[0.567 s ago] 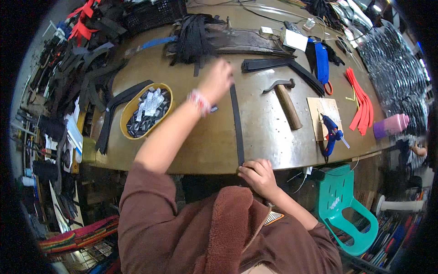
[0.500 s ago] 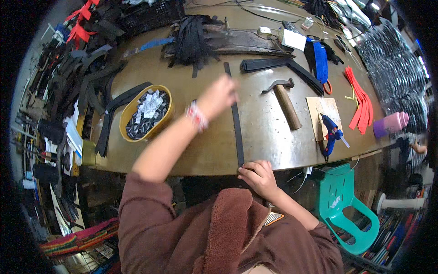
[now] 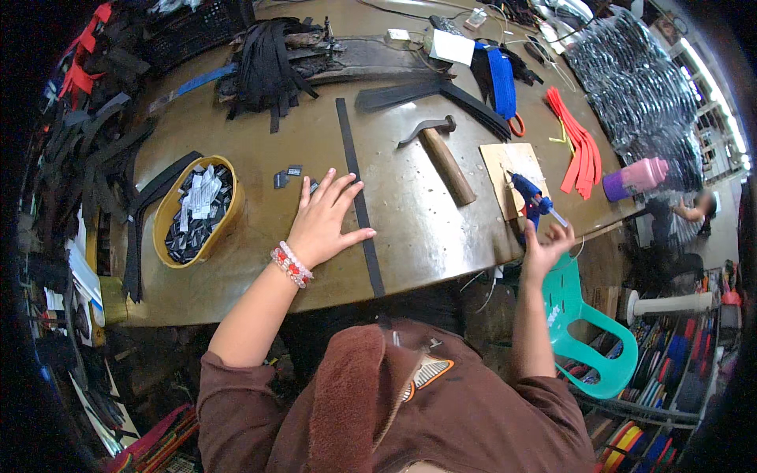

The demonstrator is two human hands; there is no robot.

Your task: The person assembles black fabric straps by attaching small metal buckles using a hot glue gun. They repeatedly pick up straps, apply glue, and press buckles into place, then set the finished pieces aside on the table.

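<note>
My left hand (image 3: pixel 325 222) lies with its fingers spread over the table, just left of a long flat black strip (image 3: pixel 359 185). The thumb reaches the strip's edge. By the fingertips are small black tags (image 3: pixel 294 169), one partly hidden under the fingers. My right hand (image 3: pixel 544 251) is at the table's front edge, thumb and fingers apart, close to a blue glue gun (image 3: pixel 530 191) with a clear stick in it. The glue gun rests on a small wooden board (image 3: pixel 493 162); no grip on it shows. Left of my left hand stands a yellow tub (image 3: pixel 162 230) full of black tags.
A hammer (image 3: pixel 448 165) lies between strip and board. Beyond are black strips (image 3: pixel 272 67), blue straps (image 3: pixel 501 83) and orange-handled scissors (image 3: pixel 516 126). Red strips (image 3: pixel 579 154) and a pink-purple bottle (image 3: pixel 635 180) lie at right. A green chair (image 3: pixel 595 347) stands below the edge.
My left hand has come down from the strip's far part to rest beside it, fingers spread. My right hand has let go of the strip's near end and moved right to the glue gun.
</note>
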